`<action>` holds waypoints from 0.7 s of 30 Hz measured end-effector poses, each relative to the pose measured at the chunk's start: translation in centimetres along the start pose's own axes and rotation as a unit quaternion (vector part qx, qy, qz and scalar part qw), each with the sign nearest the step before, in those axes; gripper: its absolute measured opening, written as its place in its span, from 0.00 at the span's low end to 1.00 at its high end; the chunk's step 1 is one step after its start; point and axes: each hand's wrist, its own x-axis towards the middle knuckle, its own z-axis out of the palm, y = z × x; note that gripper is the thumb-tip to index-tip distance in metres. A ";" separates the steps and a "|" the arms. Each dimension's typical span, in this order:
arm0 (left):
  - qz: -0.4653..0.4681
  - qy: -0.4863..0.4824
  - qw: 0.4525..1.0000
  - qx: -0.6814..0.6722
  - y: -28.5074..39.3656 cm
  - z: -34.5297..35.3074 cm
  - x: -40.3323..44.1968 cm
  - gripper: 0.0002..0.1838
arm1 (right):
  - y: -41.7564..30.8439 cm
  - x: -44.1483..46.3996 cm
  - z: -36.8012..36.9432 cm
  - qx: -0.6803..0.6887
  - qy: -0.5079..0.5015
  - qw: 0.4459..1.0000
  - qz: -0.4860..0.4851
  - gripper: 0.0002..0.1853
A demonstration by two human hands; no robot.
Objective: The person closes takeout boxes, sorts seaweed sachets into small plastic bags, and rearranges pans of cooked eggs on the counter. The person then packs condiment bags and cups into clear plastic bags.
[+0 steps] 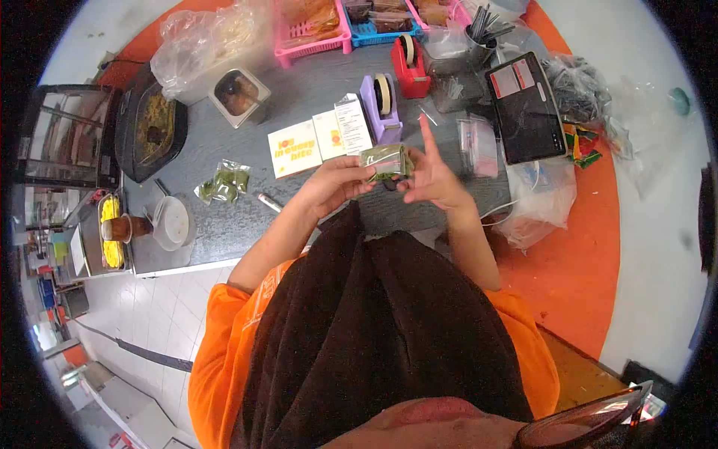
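Packet (pixel 384 160) between left and right fingers (pixel 428 142)

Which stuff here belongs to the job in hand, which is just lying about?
In the job:
green packet, held in left hand
probably purple tape dispenser, close by; right hand beside packet

Apparently lying about:
tablet
pink basket
blue basket

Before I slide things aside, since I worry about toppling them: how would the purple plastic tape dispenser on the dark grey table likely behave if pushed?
The purple plastic tape dispenser looks stiff, given its solid moulded frame. Its long body suggests sliding lengthways rather than tipping; a sideways shove might topple it, as it looks narrow.
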 end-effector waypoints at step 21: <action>0.019 -0.065 0.978 0.197 0.7 0.5 -1.7 0.10 | -4.4 3.1 1.0 -0.169 0.033 0.979 -0.108 0.33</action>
